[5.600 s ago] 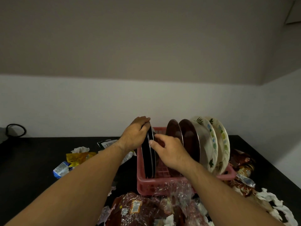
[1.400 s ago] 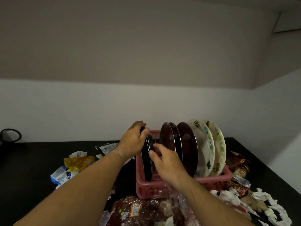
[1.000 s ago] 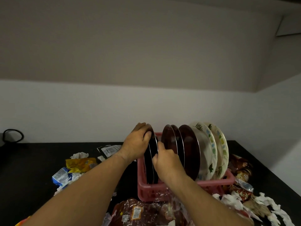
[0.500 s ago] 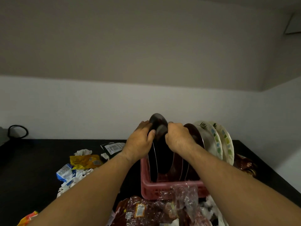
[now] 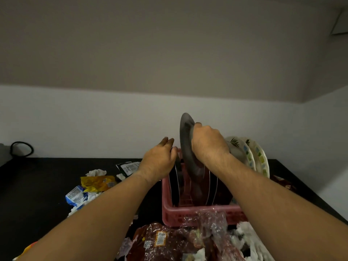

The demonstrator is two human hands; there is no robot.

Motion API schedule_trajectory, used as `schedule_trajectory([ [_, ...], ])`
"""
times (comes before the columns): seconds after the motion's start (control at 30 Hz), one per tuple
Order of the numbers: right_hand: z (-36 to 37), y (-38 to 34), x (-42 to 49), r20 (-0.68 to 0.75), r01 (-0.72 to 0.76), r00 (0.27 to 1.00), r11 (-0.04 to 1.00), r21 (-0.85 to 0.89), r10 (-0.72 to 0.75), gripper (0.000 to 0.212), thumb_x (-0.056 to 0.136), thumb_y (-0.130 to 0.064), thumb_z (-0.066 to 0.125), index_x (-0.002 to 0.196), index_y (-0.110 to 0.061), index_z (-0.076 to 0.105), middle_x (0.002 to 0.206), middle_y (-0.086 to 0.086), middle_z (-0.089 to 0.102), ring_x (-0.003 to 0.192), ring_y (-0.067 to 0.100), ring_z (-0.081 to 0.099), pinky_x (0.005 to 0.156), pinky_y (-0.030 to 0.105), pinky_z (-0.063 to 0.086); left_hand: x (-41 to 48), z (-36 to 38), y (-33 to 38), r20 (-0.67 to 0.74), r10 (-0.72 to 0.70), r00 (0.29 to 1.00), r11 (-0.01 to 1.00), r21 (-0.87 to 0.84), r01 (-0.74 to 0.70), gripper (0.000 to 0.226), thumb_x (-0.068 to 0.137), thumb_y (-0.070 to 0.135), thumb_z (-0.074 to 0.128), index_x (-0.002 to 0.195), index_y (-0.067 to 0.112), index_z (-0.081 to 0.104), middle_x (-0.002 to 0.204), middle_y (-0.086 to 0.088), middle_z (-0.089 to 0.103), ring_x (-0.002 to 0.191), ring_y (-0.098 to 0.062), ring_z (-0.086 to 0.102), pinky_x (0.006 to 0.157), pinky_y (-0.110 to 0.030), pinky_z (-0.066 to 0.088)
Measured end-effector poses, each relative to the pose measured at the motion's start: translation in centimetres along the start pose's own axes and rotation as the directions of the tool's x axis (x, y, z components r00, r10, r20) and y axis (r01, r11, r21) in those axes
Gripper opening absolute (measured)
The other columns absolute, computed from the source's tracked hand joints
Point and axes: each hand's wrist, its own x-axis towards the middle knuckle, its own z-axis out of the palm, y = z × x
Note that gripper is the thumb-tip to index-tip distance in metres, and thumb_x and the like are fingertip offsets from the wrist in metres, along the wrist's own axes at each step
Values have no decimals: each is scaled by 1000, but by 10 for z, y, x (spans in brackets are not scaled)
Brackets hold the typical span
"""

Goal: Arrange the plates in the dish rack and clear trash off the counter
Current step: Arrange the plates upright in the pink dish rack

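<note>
A pink dish rack (image 5: 173,211) stands on the black counter (image 5: 37,185). My right hand (image 5: 207,144) grips the top rim of a dark plate (image 5: 185,146) and holds it lifted and tilted, its lower edge still inside the rack. My left hand (image 5: 160,159) hovers at the rack's left end with fingers relaxed, touching the rim of a black plate (image 5: 174,178) that stands there. Two patterned white plates (image 5: 250,155) stand upright at the rack's right end. More dark plates stand behind my right forearm, mostly hidden.
Trash lies around the rack: a yellow wrapper (image 5: 97,183), a blue and white packet (image 5: 75,196), crumpled tissue (image 5: 96,172), a black label packet (image 5: 128,167), and a reddish-brown plastic bag (image 5: 169,242) with clear film in front. A black cable (image 5: 20,149) loops at the far left.
My right hand has raised the dark plate higher out of the rack. My left hand has let go of it and dropped back to the rack's left end.
</note>
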Motion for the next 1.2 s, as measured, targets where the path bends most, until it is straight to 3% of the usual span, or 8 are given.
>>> schedule_trajectory([
  [0.23, 38, 8, -23, 37, 20, 999, 998, 56, -22, 36, 101, -11, 49, 135, -4, 39, 117, 16, 62, 98, 31, 68, 68, 33, 50, -6, -15, 2, 86, 82, 993, 974, 202, -98, 44, 106, 24, 31, 145, 6, 39, 158, -10, 28, 146, -22, 24, 115, -43, 33],
  [0.4, 54, 9, -34, 41, 46, 998, 999, 25, -47, 41, 102, -10, 46, 141, -3, 34, 121, 17, 61, 100, 31, 68, 79, 37, 56, -7, -15, 2, 89, 82, 993, 976, 196, -98, 43, 106, 22, 31, 143, 2, 41, 158, -11, 28, 147, -23, 23, 115, -43, 32],
  [0.67, 49, 12, -27, -30, 38, 999, 999, -15, -38, 46, 103, -9, 45, 144, 2, 29, 126, 21, 60, 100, 32, 70, 74, 35, 57, -3, -12, -1, 84, 106, 991, 968, 221, -122, 42, 106, 17, 34, 143, 0, 41, 156, -13, 32, 145, -25, 27, 113, -43, 36],
  [0.87, 64, 14, -36, 63, 56, 997, 998, -38, -54, 66, 102, -4, 45, 154, 0, 6, 129, 24, 57, 105, 33, 67, 82, 38, 56, -1, -13, -4, 102, 107, 989, 961, 246, -130, 40, 105, 16, 34, 142, 2, 41, 156, -12, 32, 146, -24, 26, 113, -40, 36],
  [0.97, 63, 17, -35, 75, 17, 997, 1000, -2, -17, 75, 101, -4, 47, 156, -5, -2, 124, 21, 60, 101, 31, 67, 81, 38, 55, -2, -15, -2, 93, 96, 991, 970, 214, -114, 41, 106, 16, 33, 144, 2, 40, 156, -12, 31, 145, -23, 27, 115, -40, 33],
  [1.07, 61, 20, -34, 105, 11, 994, 1000, -16, -9, 74, 100, -2, 47, 157, -8, 1, 119, 19, 63, 101, 30, 66, 80, 38, 55, -2, -15, -2, 85, 90, 992, 976, 189, -105, 42, 106, 18, 31, 144, 3, 40, 156, -11, 34, 144, -23, 31, 114, -39, 33],
  [1.2, 60, 24, -33, 98, 84, 992, 992, -94, -74, 66, 103, -11, 47, 156, -10, 9, 112, 13, 66, 92, 26, 67, 63, 35, 47, 0, -19, -2, 90, 81, 993, 984, 149, -94, 42, 106, 21, 31, 143, 5, 43, 154, -11, 37, 143, -24, 31, 115, -38, 31],
])
